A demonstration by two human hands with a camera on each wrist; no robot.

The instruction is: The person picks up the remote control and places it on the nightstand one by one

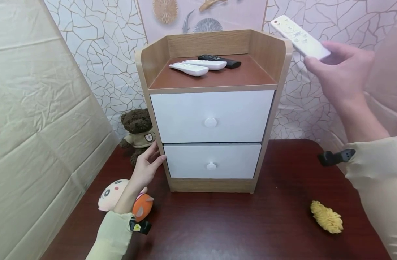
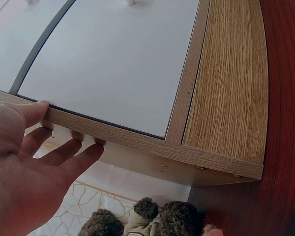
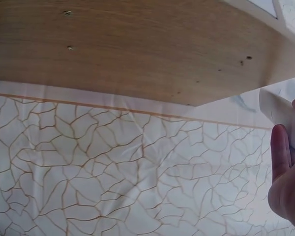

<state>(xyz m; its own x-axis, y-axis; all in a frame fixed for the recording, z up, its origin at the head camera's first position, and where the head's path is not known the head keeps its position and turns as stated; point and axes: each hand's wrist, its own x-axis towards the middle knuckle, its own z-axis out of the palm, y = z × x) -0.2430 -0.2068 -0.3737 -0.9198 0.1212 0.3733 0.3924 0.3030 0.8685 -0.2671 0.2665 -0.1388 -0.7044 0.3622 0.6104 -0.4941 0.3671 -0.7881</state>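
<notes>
My right hand (image 1: 346, 72) holds a white remote control (image 1: 300, 38) by its lower end, in the air to the right of a small wooden cabinet (image 1: 212, 185). In the right wrist view only part of that remote shows at the right edge. My left hand (image 1: 147, 168) grips the cabinet's left front edge; the left wrist view has its thumb at the front and its fingers (image 2: 73, 160) against the side panel. Both white drawers, the upper drawer (image 1: 185, 115) and the lower drawer (image 1: 185, 160), are closed. On the brown top lie two white remotes (image 1: 193, 70) and a black remote (image 1: 234, 63).
A brown teddy bear (image 1: 136, 122) sits behind the cabinet's left side. Near my left forearm lies a plush doll (image 1: 112, 195) with an orange body. A yellow yarn-like bundle (image 1: 326, 217) is on the dark red table (image 1: 218, 224) at the right. Patterned cloth (image 1: 110, 54) hangs behind.
</notes>
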